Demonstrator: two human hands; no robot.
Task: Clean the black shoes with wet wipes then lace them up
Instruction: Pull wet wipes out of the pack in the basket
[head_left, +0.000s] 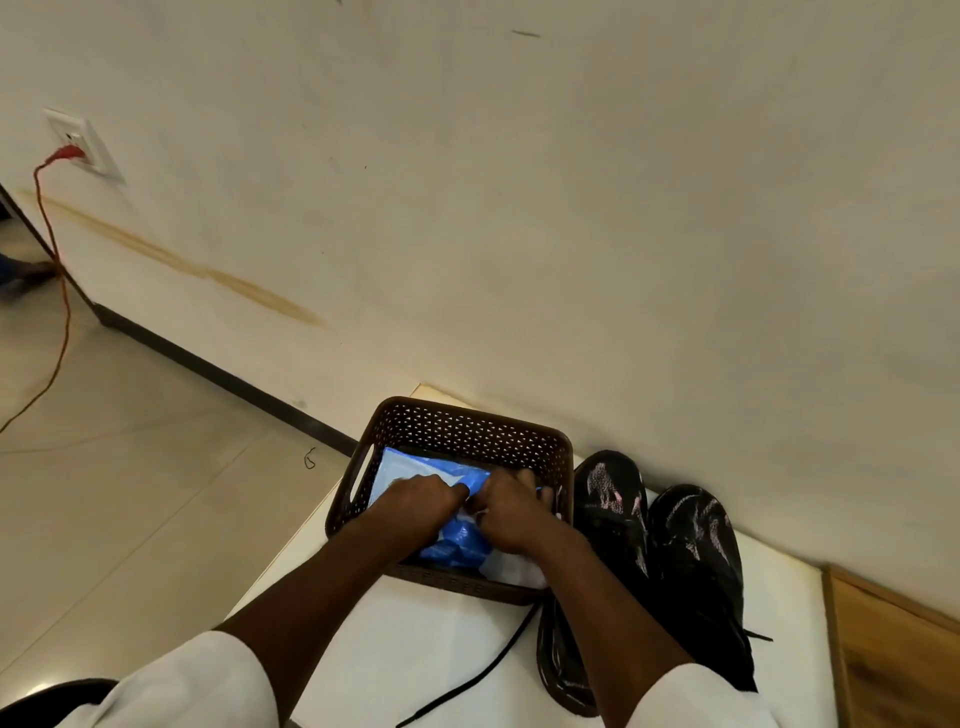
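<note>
A blue and white pack of wet wipes (457, 545) lies inside a brown woven plastic basket (467, 423) on the white table (426, 644). Both hands are in the basket on the pack. My left hand (415, 501) presses on its left part with curled fingers, and my right hand (511, 512) pinches at its middle, fingers curled. Two black shoes with pink marks stand side by side right of the basket: one (613, 499) beside it, the other (696, 551) further right. A loose black lace (483, 675) trails across the table toward the front edge.
The table stands against a cream wall (571, 208). A wooden surface (898, 654) adjoins its right end. Left of the table lies tiled floor (130, 467), with an orange cable (62, 322) running from a wall socket (78, 143).
</note>
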